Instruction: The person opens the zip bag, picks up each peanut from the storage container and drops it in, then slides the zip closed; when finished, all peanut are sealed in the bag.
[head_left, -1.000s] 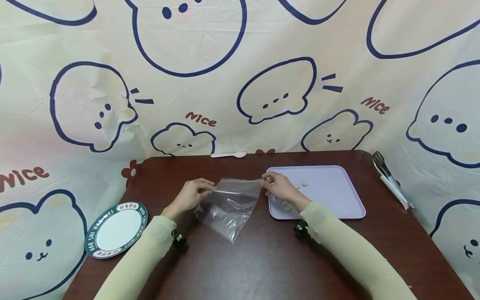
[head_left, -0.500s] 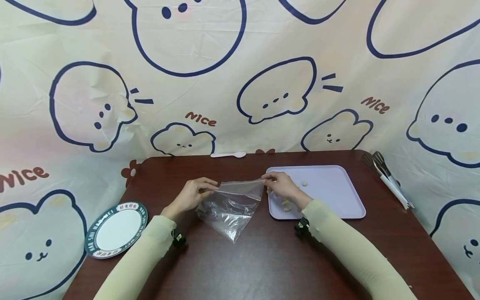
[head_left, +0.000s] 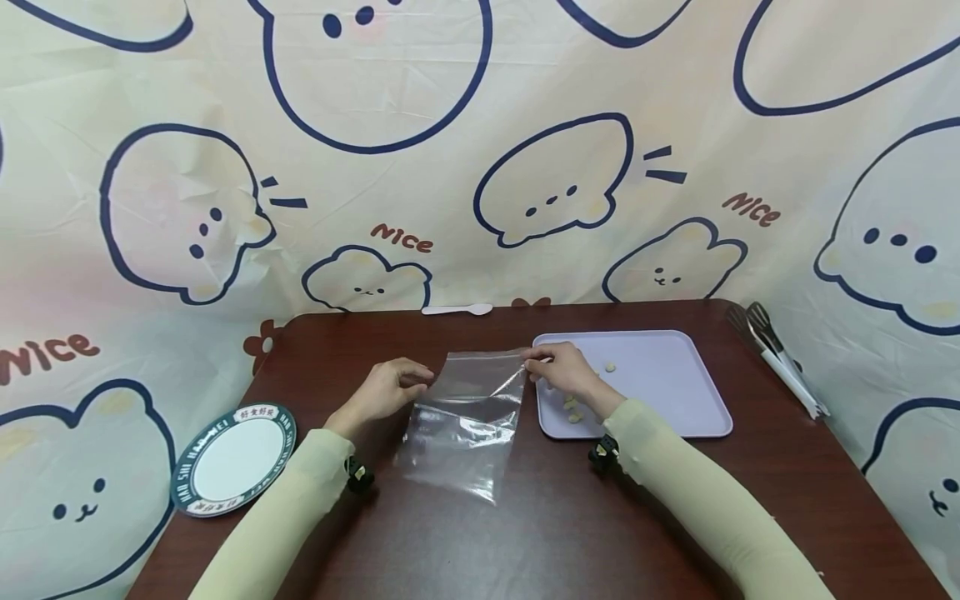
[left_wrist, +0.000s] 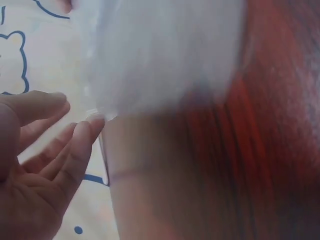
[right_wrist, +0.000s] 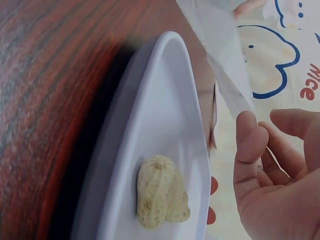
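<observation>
A clear zip-lock plastic bag hangs between my two hands over the brown table. My right hand pinches its upper right corner above the tray's left side; the right wrist view has that corner at the fingertips. At the bag's left edge is my left hand. Its fingers are loosely bent, with thumb and fingers apart in the left wrist view and one fingertip right at the bag's corner. Several peanuts in their shells lie on the pale lilac tray, partly hidden by my right hand.
A round plate with a dark green lettered rim lies at the table's left edge. A white spoon lies along the back edge. White-handled kitchen utensils, one a whisk, rest at the right edge. A printed cloth hangs behind.
The bag's upper left corner has come away from my left hand, and the bag has straightened, its mouth higher at the back. My right hand keeps its corner; both arms have hardly moved.
</observation>
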